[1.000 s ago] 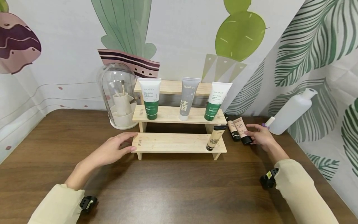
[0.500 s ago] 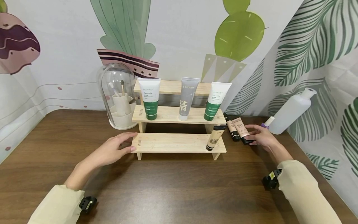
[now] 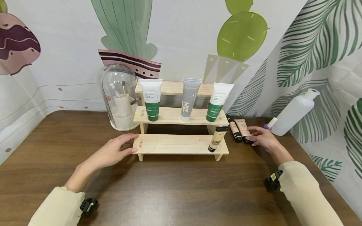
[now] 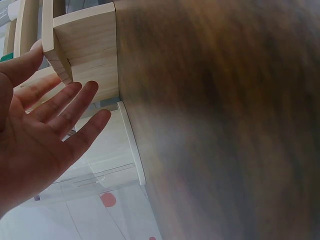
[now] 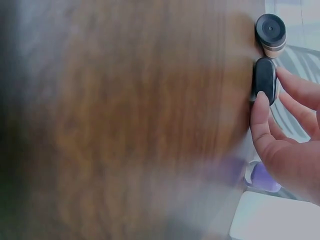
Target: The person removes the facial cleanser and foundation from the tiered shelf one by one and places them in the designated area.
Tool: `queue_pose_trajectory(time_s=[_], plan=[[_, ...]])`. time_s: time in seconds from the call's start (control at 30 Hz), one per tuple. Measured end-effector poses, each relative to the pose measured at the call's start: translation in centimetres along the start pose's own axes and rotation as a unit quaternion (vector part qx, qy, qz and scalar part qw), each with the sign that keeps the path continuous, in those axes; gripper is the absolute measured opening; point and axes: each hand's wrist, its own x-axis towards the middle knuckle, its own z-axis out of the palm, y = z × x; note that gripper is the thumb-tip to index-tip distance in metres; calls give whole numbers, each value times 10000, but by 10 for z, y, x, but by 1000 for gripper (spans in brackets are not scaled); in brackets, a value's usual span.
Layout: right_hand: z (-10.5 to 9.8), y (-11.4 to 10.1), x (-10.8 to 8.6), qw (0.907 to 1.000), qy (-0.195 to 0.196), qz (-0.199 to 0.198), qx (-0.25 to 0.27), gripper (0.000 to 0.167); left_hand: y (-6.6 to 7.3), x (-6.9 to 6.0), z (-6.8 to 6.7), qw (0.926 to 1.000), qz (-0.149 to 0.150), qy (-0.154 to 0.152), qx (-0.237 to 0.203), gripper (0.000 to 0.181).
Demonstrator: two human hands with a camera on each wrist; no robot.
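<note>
My right hand (image 3: 263, 137) pinches the black-capped end of a pink BB cream tube (image 3: 242, 127) lying on the table. In the right wrist view, the thumb and fingers sit either side of its black cap (image 5: 265, 81). Close on its left lies a slimmer beige tube (image 3: 234, 130) with a black cap. My left hand (image 3: 111, 150) holds the left end of the lowest board of a stepped wooden shelf (image 3: 169, 143), thumb at the front and index finger behind; its other fingers (image 4: 80, 134) extend freely. A gold tube (image 3: 217, 139) with a black top leans on that board's right end.
Two white-green tubes (image 3: 152, 100) (image 3: 219, 102) and a grey tube (image 3: 190, 99) stand on the middle board. A clear dome holder (image 3: 120, 94) with brushes is at left. A white bottle (image 3: 294, 113) and a purple-based white-topped item (image 3: 270, 123) stand at right.
My right hand has turned the BB cream tube slightly, its cap shifting a little left towards the slimmer tube. My left hand and the shelf have stayed in place.
</note>
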Motion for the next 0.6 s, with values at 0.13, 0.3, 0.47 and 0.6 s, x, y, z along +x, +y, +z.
queue_pose_trajectory(time_s=[0.13,0.3,0.47,0.6], plan=[[2,-1,2,10000,22,25,-52,56,0,0,0,10000,-2,6,11,47],[4,-1,5,9998,107,32,-155,57,2,0,0,10000,-33,4,13,47],[5,-2,6,9996,177,76,-225,57,2,0,0,10000,-40,-1,-5,47],[5,-2,5,9997,188,85,-154,56,3,0,-1,10000,-45,7,-29,46]])
